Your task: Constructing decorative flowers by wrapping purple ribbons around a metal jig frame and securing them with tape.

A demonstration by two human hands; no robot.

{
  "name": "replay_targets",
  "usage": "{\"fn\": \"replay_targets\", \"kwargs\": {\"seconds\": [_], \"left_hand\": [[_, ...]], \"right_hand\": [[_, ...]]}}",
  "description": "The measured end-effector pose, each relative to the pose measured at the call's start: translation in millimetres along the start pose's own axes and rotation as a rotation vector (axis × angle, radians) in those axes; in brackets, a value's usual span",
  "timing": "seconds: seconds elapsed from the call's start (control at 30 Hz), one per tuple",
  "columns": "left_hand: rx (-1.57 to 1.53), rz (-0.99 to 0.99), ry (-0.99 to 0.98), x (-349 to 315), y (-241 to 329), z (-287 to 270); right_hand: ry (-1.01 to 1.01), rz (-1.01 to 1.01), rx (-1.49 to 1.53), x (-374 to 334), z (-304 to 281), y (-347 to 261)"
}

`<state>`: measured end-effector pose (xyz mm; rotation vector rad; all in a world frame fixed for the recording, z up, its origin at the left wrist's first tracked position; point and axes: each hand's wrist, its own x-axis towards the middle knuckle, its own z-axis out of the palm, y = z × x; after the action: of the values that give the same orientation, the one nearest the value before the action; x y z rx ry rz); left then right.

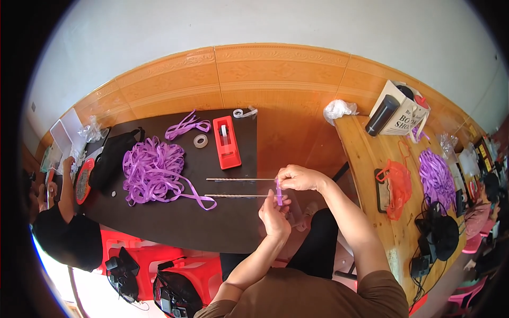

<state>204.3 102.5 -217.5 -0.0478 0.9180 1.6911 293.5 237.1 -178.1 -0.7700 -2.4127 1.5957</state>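
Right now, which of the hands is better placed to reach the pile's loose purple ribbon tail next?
Left, probably: the left hand is closer to the ribbon tail, at the nearer rod. The right hand is farther off, at the other rod, seemingly pinching the purple strip.

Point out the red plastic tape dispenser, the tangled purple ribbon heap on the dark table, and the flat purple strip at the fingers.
Red plastic tape dispenser (228, 147): head view, mid-body.
Tangled purple ribbon heap (152, 168): head view, its central loops.
Flat purple strip (279, 192): head view, its middle.
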Motion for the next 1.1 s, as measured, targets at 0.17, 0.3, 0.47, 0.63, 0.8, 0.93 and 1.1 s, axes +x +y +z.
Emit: {"fn": "replay_targets", "kwargs": {"seconds": [0.17, 0.3, 0.47, 0.63, 0.8, 0.93, 1.1], "left_hand": [[-0.010, 0.054, 0.008, 7.5, -3.4, 1.6], [-0.027, 0.111, 0.018, 13.7, -5.8, 3.1], [-0.016, 0.176, 0.019, 21.2, -11.8, 6.6], [0.021, 0.285, -0.011, 32.6, -21.0, -0.7], [0.037, 0.265, -0.016, 31.2, -19.3, 3.0], [0.040, 0.271, -0.006, 31.7, -18.4, 2.2], [0.056, 0.262, -0.005, 31.6, -19.7, 4.0]], "right_hand": [[0.108, -0.003, -0.066, 1.3, 5.2, -2.0], [0.171, 0.101, -0.118, -0.2, 8.8, -16.7], [0.246, 0.118, -0.212, 4.6, 12.6, -11.4], [0.265, 0.164, -0.215, 4.9, 14.0, -13.7], [0.181, 0.140, -0.061, -5.3, 3.0, -6.9], [0.337, 0.218, 0.132, -13.0, 9.3, -10.5], [0.588, 0.125, 0.336, -19.6, 22.5, 18.7]]}}
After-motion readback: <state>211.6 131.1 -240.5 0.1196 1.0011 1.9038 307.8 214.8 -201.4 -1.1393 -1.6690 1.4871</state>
